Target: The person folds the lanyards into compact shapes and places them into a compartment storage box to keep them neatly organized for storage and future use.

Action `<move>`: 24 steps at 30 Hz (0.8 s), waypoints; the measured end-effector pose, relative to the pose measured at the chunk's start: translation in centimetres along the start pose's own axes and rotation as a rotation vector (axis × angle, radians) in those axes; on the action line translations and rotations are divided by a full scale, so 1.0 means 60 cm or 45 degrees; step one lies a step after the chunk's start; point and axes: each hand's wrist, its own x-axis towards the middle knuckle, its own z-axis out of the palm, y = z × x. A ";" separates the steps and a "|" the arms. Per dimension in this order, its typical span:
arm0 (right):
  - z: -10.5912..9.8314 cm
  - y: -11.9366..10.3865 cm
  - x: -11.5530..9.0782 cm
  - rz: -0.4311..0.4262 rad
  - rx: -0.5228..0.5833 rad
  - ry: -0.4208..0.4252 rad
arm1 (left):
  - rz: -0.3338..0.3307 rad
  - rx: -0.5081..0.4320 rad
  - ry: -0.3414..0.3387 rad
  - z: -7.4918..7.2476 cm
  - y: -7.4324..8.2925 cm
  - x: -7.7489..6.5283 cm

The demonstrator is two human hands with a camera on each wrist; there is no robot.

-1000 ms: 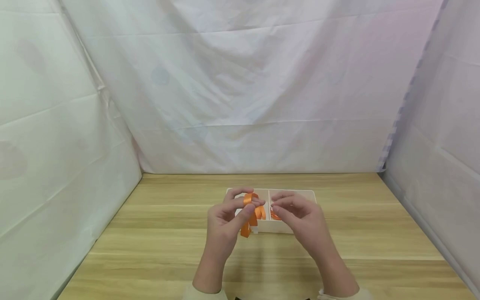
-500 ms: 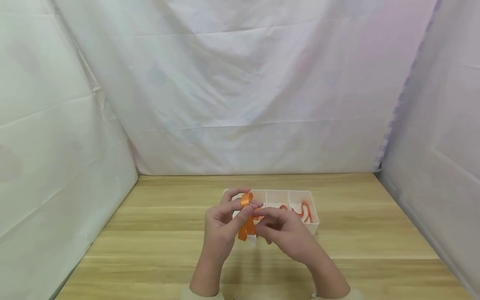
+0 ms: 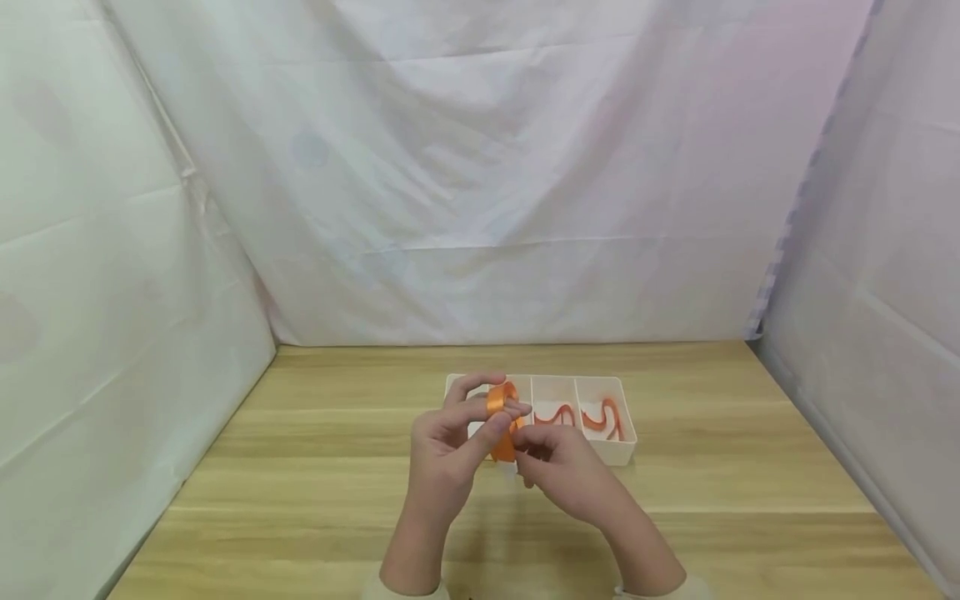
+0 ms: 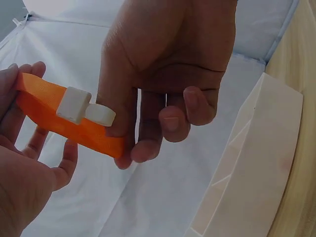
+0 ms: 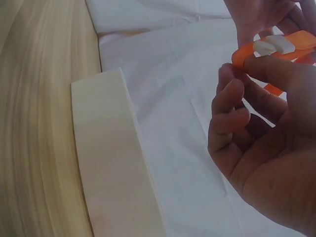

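Note:
An orange ribbon (image 3: 498,398) is looped over the fingers of my left hand (image 3: 442,454), whose thumb pinches it. My right hand (image 3: 566,471) grips the ribbon's lower part from the right. In the left wrist view a small white plastic piece (image 4: 74,104) with a rounded tab sits on the orange ribbon (image 4: 84,136). My right thumb and index finger pinch the ribbon's end beside that tab, the other fingers curled. The right wrist view also shows the white tab (image 5: 264,48) close by my right thumb. Both hands are raised in front of the box.
Behind the hands a white divided box (image 3: 617,452) stands on the wooden table (image 3: 720,475). Curved orange-red strips (image 3: 609,412) lie in its right compartments; its left part is mostly covered by my left hand. White cloth (image 3: 480,167) hangs at the back and sides.
My right hand has come left and down from over the box to the ribbon and now pinches it, uncovering the right compartments. The left hand keeps its hold, nearly unmoved.

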 end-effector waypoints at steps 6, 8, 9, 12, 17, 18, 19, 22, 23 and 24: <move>0.002 0.005 0.001 0.050 0.255 0.008 | -0.090 -0.011 0.061 -0.002 0.004 -0.001; 0.001 0.009 -0.002 -0.006 0.339 0.039 | -0.129 -0.010 0.098 -0.004 0.007 0.000; 0.000 0.012 -0.004 -0.060 0.349 0.056 | -0.144 -0.004 0.118 -0.005 0.008 0.002; -0.003 0.018 -0.008 -0.332 0.292 0.098 | -0.174 0.015 0.183 -0.010 0.012 0.005; -0.011 0.025 -0.007 -0.742 0.030 0.153 | -0.194 -0.004 0.233 -0.013 0.015 0.010; -0.012 0.026 -0.007 -0.788 -0.024 0.156 | -0.201 -0.013 0.240 -0.013 0.016 0.010; -0.014 0.027 -0.007 -0.831 -0.072 0.153 | -0.210 -0.022 0.244 -0.012 0.017 0.011; -0.014 0.031 -0.006 -0.926 -0.164 0.166 | -0.239 -0.019 0.271 -0.010 0.018 0.014; -0.013 0.033 -0.006 -0.938 -0.176 0.183 | -0.248 -0.013 0.282 -0.010 0.019 0.015; -0.012 0.034 -0.005 -0.948 -0.178 0.199 | -0.255 -0.003 0.292 -0.010 0.019 0.015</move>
